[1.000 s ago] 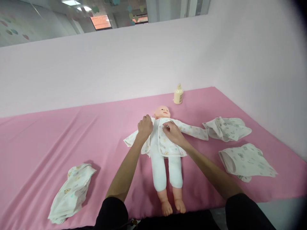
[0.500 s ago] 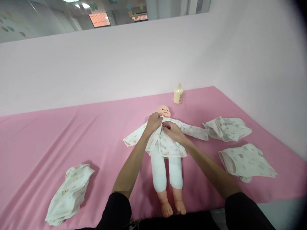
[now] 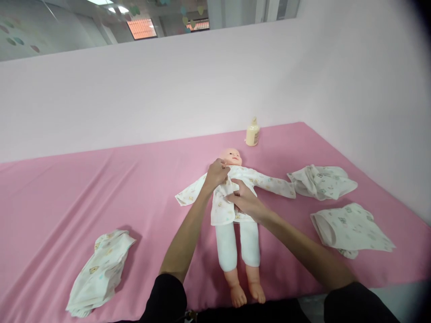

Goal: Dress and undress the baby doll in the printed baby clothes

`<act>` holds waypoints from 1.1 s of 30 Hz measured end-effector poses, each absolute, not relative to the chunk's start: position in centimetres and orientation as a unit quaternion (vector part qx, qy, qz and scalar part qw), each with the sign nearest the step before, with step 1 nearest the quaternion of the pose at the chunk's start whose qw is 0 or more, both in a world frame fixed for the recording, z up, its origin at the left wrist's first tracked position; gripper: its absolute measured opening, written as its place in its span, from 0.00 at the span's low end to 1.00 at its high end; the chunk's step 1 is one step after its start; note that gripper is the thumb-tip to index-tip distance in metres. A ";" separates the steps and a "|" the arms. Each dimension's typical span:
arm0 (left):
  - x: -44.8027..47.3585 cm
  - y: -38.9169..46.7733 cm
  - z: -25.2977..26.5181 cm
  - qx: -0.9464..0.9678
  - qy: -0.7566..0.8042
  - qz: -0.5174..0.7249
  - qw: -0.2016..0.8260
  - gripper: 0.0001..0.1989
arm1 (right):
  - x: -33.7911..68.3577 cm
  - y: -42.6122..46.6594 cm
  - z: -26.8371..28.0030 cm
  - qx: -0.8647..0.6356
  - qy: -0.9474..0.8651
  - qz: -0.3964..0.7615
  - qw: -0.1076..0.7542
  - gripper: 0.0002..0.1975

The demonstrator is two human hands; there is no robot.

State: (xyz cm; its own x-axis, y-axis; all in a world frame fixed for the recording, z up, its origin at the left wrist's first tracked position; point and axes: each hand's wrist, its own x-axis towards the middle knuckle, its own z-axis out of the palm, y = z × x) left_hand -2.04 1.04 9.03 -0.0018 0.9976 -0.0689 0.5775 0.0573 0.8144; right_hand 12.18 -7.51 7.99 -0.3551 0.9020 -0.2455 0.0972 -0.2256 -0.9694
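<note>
A baby doll (image 3: 233, 156) lies on its back on the pink sheet, feet toward me. It wears a white patterned baby shirt (image 3: 222, 213), sleeves spread to both sides. My left hand (image 3: 217, 174) is closed in a pinch on the shirt near the neckline. Lower on the chest, my right hand (image 3: 245, 199) grips the front edge of the shirt between thumb and fingers; its fingertips are partly hidden. Bare feet stick out below the doll's white legs (image 3: 226, 249).
A cream pump bottle (image 3: 252, 133) stands behind the doll near the wall. Two folded patterned garments (image 3: 321, 181) (image 3: 350, 226) lie on the right. Another crumpled patterned garment (image 3: 101, 271) is at the front left. The pink sheet (image 3: 161, 179) covers the surface up to the white walls.
My right hand has moved down from the upper chest along the shirt front. The shirt's front flap now lies across the doll's belly. My left hand stays near the neckline.
</note>
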 end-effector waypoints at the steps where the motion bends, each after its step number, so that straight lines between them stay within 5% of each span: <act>1: -2.1 0.9 8.8 0.621 0.641 0.295 0.340 0.20 | 12.7 -7.8 7.9 -0.461 -0.534 0.634 0.316 0.36; 4: -2.2 0.8 7.9 0.641 0.632 0.301 0.315 0.18 | 14.3 -7.9 7.5 -0.454 -0.575 0.621 0.277 0.37; 10: -2.3 0.9 7.4 0.647 0.638 0.323 0.264 0.14 | 14.4 -2.9 7.8 -0.578 -0.665 0.361 0.306 0.14; 14: -2.8 0.8 7.6 0.649 0.658 0.284 0.255 0.11 | 11.9 1.3 7.8 -0.639 -0.693 0.212 0.259 0.12; 22: -3.5 0.7 7.8 0.672 0.686 0.172 0.218 0.11 | 9.0 2.3 8.0 -0.691 -0.691 0.130 0.166 0.17; 33: -5.0 1.0 7.9 0.676 0.648 0.255 0.242 0.09 | 7.2 1.1 8.2 -0.724 -0.684 0.025 0.087 0.13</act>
State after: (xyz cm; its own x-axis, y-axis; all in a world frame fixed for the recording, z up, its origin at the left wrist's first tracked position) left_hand -5.04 1.04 7.86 0.0309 0.9990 0.0317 0.7523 -0.0441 0.6573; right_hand 7.16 1.07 8.18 0.0631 0.9946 0.0822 0.9858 -0.0492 -0.1607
